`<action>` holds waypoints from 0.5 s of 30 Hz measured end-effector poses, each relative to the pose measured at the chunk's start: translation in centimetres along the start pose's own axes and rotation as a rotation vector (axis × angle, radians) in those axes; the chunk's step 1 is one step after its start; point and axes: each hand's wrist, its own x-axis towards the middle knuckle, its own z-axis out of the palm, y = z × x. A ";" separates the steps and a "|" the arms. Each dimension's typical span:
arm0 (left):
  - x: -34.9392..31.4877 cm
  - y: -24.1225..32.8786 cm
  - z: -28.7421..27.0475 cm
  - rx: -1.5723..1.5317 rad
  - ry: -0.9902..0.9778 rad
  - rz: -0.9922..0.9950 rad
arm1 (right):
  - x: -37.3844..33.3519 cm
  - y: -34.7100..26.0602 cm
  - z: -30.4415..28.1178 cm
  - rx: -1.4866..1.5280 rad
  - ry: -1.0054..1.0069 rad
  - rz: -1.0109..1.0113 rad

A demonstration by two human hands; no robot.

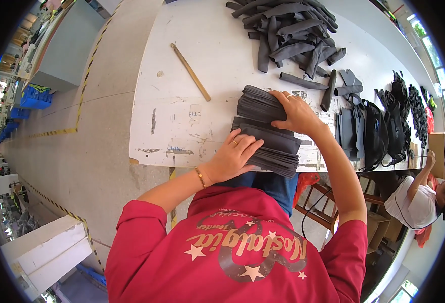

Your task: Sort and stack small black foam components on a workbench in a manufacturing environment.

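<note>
Two bundles of dark grey fabric pieces lie at the table's near edge, one behind the other. My right hand (300, 114) spans the right end of the far bundle (257, 104), fingers over its back side and thumb along its front. On the near bundle (278, 151) rests my left hand (234, 155), its fingers stretched over the left part. The near bundle's layered edges fan out and reach over the table edge toward me. Parts of both bundles are hidden under my hands.
A heap of rolled dark fabric pieces (295, 33) covers the far table. A wooden stick (191, 72) lies on the left. Black bags (375, 132) and flat dark panels (349, 132) stand on the right. Another person (414, 199) works at the far right, near a wooden chair (319, 207).
</note>
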 end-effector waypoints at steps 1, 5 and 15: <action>0.6 0.4 -0.4 -0.058 -0.003 -0.080 | 0.0 0.1 0.1 0.000 0.000 0.003; 2.4 0.7 -1.8 -0.028 -0.001 -0.147 | -0.6 -0.4 1.3 -0.085 0.047 -0.024; 3.3 0.1 -1.8 -0.053 -0.025 -0.162 | -0.2 0.1 0.9 -0.036 0.034 -0.004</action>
